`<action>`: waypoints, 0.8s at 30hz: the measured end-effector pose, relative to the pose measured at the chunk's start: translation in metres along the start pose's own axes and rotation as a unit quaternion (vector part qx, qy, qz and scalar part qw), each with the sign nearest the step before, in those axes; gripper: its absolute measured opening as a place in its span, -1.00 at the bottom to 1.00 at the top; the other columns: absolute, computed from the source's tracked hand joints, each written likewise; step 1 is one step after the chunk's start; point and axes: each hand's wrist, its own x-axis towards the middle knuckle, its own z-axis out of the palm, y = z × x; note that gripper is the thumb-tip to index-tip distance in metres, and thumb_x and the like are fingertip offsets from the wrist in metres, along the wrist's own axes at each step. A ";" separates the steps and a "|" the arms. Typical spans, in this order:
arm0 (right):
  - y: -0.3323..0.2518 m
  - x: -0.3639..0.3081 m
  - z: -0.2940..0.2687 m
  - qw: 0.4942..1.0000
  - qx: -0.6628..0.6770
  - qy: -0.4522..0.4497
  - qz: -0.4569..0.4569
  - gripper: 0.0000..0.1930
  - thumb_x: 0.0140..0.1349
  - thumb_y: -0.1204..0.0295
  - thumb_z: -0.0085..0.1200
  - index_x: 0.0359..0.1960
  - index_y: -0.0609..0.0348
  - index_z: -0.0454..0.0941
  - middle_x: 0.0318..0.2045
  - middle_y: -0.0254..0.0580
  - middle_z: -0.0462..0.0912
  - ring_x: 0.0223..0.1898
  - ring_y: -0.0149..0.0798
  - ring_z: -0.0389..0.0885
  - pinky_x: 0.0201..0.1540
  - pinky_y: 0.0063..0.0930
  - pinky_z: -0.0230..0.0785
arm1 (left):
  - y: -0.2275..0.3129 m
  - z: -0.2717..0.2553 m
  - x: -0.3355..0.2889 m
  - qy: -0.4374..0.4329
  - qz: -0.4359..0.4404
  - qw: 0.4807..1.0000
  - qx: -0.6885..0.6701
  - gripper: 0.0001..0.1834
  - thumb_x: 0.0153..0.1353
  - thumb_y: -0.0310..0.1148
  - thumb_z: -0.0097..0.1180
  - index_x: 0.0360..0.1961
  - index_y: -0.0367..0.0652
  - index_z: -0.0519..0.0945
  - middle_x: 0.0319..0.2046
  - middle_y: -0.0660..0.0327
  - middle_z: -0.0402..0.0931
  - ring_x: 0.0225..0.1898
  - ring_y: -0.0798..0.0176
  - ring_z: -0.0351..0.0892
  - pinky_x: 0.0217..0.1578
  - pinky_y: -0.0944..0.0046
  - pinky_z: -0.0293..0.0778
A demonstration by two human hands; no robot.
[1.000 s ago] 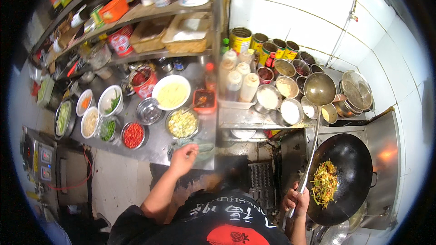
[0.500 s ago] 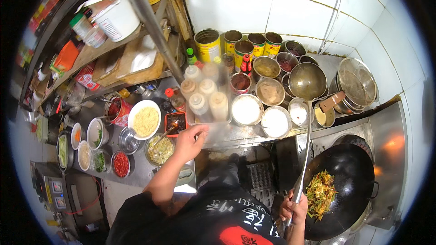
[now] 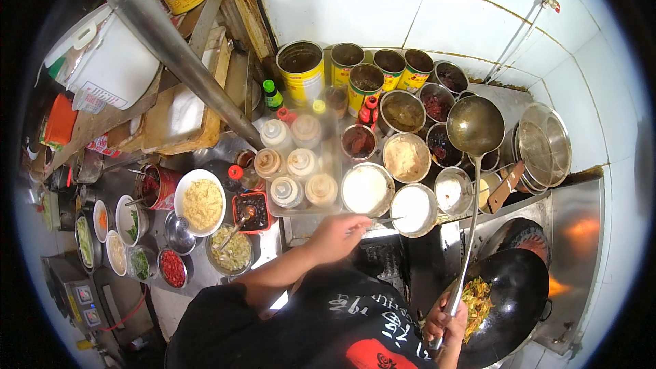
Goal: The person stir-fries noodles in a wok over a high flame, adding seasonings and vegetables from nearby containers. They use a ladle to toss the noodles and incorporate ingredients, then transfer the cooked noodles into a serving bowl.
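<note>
My right hand (image 3: 444,321) is wrapped round the handle of a long ladle (image 3: 476,126), whose round bowl is up over the seasoning pots. Beside that hand is a black wok (image 3: 523,290) with stir-fried strips (image 3: 478,306) in it. My left hand (image 3: 339,238) is closed in a pinch at the front edge of the seasoning counter. From its fingertips a thin small spoon (image 3: 383,220) reaches toward a bowl of white powder (image 3: 413,209); its far end is hard to make out. Another white-filled bowl (image 3: 367,190) stands just beyond the hand.
A clear tray (image 3: 333,206) of squeeze bottles stands left of the bowls. Yellow tins (image 3: 301,72) line the back wall. Strainers (image 3: 544,143) rest at right. Bowls of chopped ingredients, such as red pieces (image 3: 173,268), cover the left counter. A flame (image 3: 560,287) glows beside the wok.
My left hand has moved right, from beside the dark sauce box to the white powder bowls, and now pinches a small spoon. The view has shifted; the ladle stays in my right hand.
</note>
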 end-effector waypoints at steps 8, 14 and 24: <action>-0.011 0.016 0.005 1.000 0.009 0.014 -0.010 -0.69 0.06 0.56 0.17 -0.24 0.26 0.28 -0.75 -0.24 0.31 -0.85 -0.43 0.26 -0.82 -0.48 0.22 | -0.003 0.024 0.015 -0.066 0.001 0.997 -0.027 -0.79 0.23 -0.46 0.05 -0.13 -0.25 0.58 -0.33 0.04 0.64 -0.32 0.09 0.67 -0.29 0.23 0.55; -0.015 0.022 0.014 0.999 0.001 0.040 -0.008 -0.69 0.03 0.54 0.12 -0.24 0.26 0.26 -0.76 -0.35 0.22 -0.88 -0.49 0.18 -0.86 -0.55 0.15 | -0.006 0.037 0.022 -0.106 -0.010 0.994 -0.035 -0.80 0.19 -0.49 0.10 -0.16 -0.24 0.61 -0.32 0.08 0.65 -0.28 0.13 0.67 -0.25 0.24 0.54; -0.009 -0.007 0.020 0.997 0.023 0.042 -0.058 -0.65 0.05 0.54 0.16 -0.22 0.27 0.22 -0.71 -0.33 0.24 -0.87 -0.50 0.18 -0.88 -0.54 0.15 | 0.001 0.066 0.021 -0.168 0.028 0.984 -0.046 -0.83 0.19 -0.46 0.05 -0.21 -0.23 0.59 -0.35 0.12 0.63 -0.37 0.11 0.63 -0.33 0.21 0.50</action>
